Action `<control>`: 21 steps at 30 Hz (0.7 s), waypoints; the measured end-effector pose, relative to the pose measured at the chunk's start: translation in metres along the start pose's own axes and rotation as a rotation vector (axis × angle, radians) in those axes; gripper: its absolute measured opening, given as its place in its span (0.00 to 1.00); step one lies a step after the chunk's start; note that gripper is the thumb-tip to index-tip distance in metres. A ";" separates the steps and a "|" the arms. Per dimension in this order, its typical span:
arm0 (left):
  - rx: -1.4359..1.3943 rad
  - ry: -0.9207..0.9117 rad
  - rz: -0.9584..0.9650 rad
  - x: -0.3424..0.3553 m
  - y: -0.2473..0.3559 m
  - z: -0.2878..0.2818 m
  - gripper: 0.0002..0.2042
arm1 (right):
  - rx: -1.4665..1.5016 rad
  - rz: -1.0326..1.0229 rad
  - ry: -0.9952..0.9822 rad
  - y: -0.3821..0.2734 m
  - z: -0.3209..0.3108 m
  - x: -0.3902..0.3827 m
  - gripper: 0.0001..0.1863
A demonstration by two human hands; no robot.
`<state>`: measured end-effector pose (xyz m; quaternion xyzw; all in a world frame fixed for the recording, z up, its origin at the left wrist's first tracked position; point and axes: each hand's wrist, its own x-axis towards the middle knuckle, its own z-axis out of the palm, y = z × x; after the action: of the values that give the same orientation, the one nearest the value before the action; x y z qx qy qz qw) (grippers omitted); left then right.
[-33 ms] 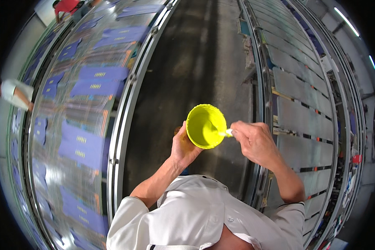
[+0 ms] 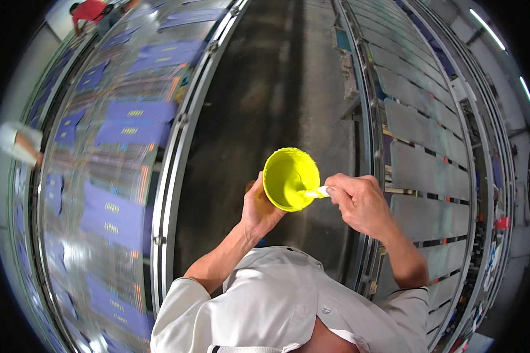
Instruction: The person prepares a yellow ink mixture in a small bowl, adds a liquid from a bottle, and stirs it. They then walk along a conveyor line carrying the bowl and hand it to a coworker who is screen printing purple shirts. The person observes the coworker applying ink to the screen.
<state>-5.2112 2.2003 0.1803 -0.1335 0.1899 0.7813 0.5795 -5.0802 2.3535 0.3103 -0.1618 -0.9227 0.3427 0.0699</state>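
My left hand [image 2: 259, 210] is wrapped round the left side of a round tub [image 2: 281, 167] coated inside with bright yellow ink or paint. The tub is tilted so that its mouth faces up towards me. In my right hand [image 2: 359, 202], fingers pinched, is the white handle of a stirring stick [image 2: 318, 192]. The stick's lower end reaches over the right rim into the yellow, and its tip is smeared with it. Its exact kind is hard to make out.
On the left runs a long printing table [image 2: 94, 156] bearing purple fabric pieces [image 2: 113, 215] with yellow print. To the right is a rack of grey panels [image 2: 428, 166]. A dark floor aisle [image 2: 247, 94] lies between. Two other people, one in red [image 2: 91, 13], one in white [image 2: 19, 141], stand beyond the left table.
My right hand has shifted the stick slightly, and more of its white handle shows at the rim. The tub stays nearly in place. The surroundings have shifted a little left.
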 end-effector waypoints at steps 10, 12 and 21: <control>0.047 -0.056 -0.135 0.235 0.140 0.106 0.24 | -0.422 -0.249 0.301 0.095 -0.075 0.269 0.09; -0.007 -0.026 -0.124 0.282 0.165 0.120 0.22 | -0.332 -0.177 0.202 0.113 -0.096 0.310 0.05; -0.062 -0.029 -0.073 0.519 0.264 0.206 0.23 | 0.141 -0.097 0.262 0.266 -0.147 0.545 0.08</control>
<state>-5.6131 2.6692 0.1796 -0.1467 0.1521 0.7670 0.6058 -5.4889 2.8215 0.2572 -0.1553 -0.8861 0.3788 0.2173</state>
